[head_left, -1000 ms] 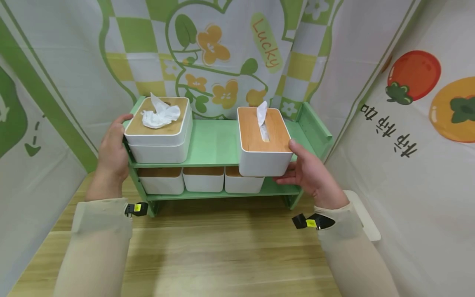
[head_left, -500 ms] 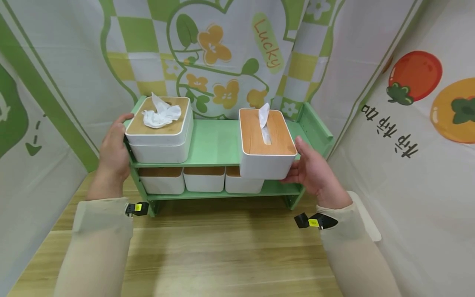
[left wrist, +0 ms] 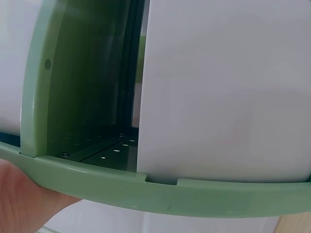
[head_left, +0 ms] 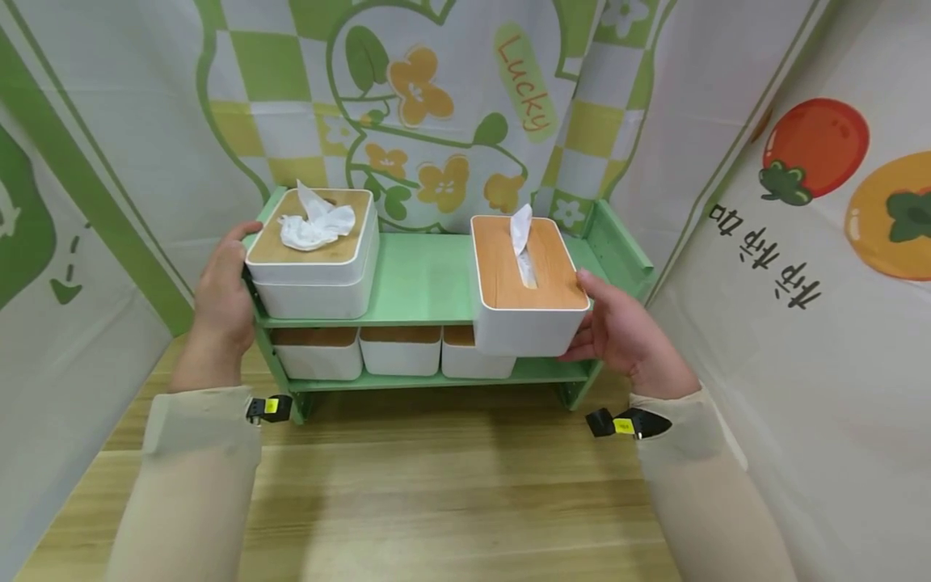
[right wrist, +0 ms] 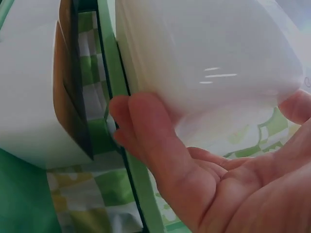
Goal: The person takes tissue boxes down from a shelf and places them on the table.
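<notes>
A white tissue box with an orange-brown wooden lid [head_left: 498, 267] overhangs the front edge of the green shelf's upper board. My right hand [head_left: 625, 327] holds it at its right front corner, thumb at the lid's edge and fingers underneath. In the right wrist view those fingers [right wrist: 150, 116] press against the white underside. My left hand [head_left: 224, 295] grips the left side panel of the green shelf [head_left: 418, 279], the forefinger lying over its top. Next to it stands a white two-layer tissue box [head_left: 313, 295] with crumpled tissue on its wooden lid.
Several white boxes with wooden lids [head_left: 400, 356] line the lower board. The shelf's raised right side panel [head_left: 618, 246] stands to the right of the held box. A patterned cloth [head_left: 444, 97] hangs behind, and wooden flooring [head_left: 436, 485] lies in front.
The right hand and its tissue box have shifted slightly rightward and toward me. The left hand stays at the shelf's side.
</notes>
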A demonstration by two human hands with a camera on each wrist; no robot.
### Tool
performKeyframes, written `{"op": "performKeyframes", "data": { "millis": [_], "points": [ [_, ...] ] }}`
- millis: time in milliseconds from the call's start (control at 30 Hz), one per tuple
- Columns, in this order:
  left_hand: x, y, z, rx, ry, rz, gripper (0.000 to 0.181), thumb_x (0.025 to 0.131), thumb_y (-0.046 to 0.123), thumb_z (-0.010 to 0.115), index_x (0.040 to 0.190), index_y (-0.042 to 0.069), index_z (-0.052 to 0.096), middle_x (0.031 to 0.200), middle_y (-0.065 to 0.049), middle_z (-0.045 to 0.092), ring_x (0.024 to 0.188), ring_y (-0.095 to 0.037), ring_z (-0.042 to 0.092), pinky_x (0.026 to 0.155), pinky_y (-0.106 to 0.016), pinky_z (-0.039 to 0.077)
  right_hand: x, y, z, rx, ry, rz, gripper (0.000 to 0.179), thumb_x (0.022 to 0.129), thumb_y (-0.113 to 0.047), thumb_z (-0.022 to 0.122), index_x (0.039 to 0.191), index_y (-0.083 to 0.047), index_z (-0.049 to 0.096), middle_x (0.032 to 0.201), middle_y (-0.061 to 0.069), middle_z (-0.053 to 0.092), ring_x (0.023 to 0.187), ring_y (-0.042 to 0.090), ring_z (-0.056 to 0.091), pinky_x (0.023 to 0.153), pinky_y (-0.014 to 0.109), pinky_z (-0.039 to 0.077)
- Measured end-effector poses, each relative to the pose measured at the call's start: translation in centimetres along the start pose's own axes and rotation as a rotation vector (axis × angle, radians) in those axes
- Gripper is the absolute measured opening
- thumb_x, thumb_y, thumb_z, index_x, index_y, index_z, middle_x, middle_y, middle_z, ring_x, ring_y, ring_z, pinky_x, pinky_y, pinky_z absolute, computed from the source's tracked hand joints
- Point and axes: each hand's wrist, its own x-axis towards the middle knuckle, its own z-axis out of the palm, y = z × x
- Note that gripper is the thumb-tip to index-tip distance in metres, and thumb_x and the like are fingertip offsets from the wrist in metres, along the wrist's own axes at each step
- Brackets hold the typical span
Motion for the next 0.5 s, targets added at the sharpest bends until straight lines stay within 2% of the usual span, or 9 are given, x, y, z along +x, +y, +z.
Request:
{"op": "performKeyframes", "data": {
  "millis": [167,300,500],
  "points": [
    [0.01,0.09,0.03,-0.01,0.001,0.004,0.051,0.106,0.037,0.022,0.15,0.028,0.044,0.162,0.003,0.023,0.142,-0.022,0.022,0.115,-0.043,0.015,0.04,0.06,-0.06,-0.01,-0.014,-0.014,0.081,0.1,-0.06,0.043,0.156,-0.006,0.025,0.098,0.014,0.073,0.083,0.028,0.072,0.074,0.048,0.056],
    [-0.02,0.03,0.06,-0.007,0.008,0.0,0.051,0.105,0.037,0.023,0.15,0.028,0.045,0.161,0.003,0.023,0.141,-0.022,0.022,0.115,-0.044,0.015,-0.34,0.4,-0.11,-0.015,-0.007,-0.021,0.081,0.1,-0.061,0.039,0.156,-0.005,0.025,0.095,0.013,0.074,0.08,0.027,0.072,0.074,0.048,0.056],
    [-0.02,0.02,0.05,-0.013,0.005,-0.008,0.051,0.105,0.037,0.023,0.15,0.029,0.045,0.161,0.004,0.023,0.141,-0.022,0.022,0.115,-0.044,0.015,-0.07,0.2,-0.35,-0.033,-0.031,-0.02,0.082,0.1,-0.064,0.037,0.157,-0.006,0.027,0.103,0.013,0.073,0.087,0.03,0.072,0.075,0.049,0.056]
  ]
}}
